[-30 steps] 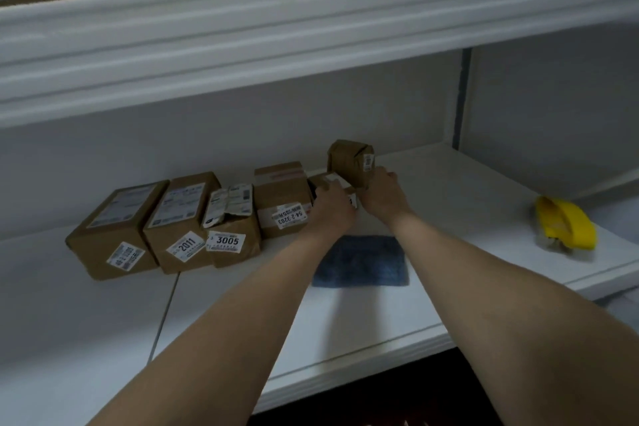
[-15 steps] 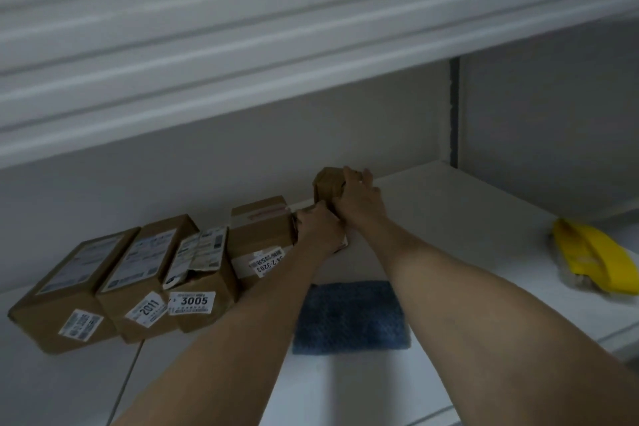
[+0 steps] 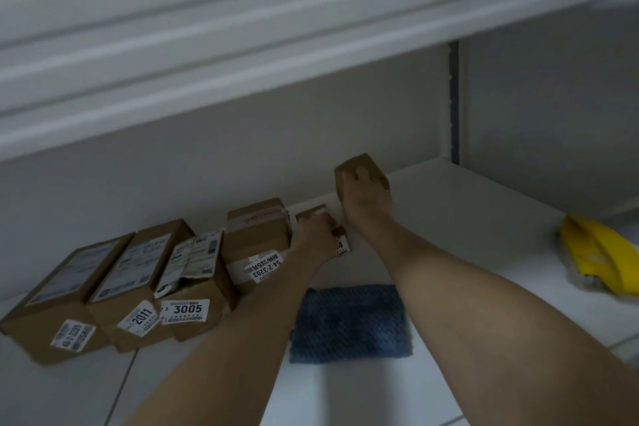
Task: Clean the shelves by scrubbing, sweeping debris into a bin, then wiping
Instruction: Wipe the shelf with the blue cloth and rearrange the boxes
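Far left, four labelled cardboard boxes stand in a tight row on the white shelf point(image 3: 466, 214): one at the end point(image 3: 52, 318), then box "2011" point(image 3: 136, 287), box "3005" point(image 3: 188, 287) and box "54-2-3203" point(image 3: 256, 245). Just right of the row, the left hand point(image 3: 313, 235) has its fingers curled over a flat parcel point(image 3: 340, 246) lying on the shelf beside the last box. The right hand point(image 3: 366, 201) grips a small carton point(image 3: 361, 164) from above, near the back wall; whether the carton is clear of the shelf cannot be told. A blue cloth point(image 3: 349, 322) lies flat between the forearms, nearer the front edge. A yellow brush point(image 3: 594, 252) rests well apart at the right. Judgement: the step is clearing parcels off the patch to be cleaned. To do it well, lift each parcel rather than drag it, set both snug against the row, labels outward, and keep them off the cloth, so the right-hand stretch is open for scrubbing.
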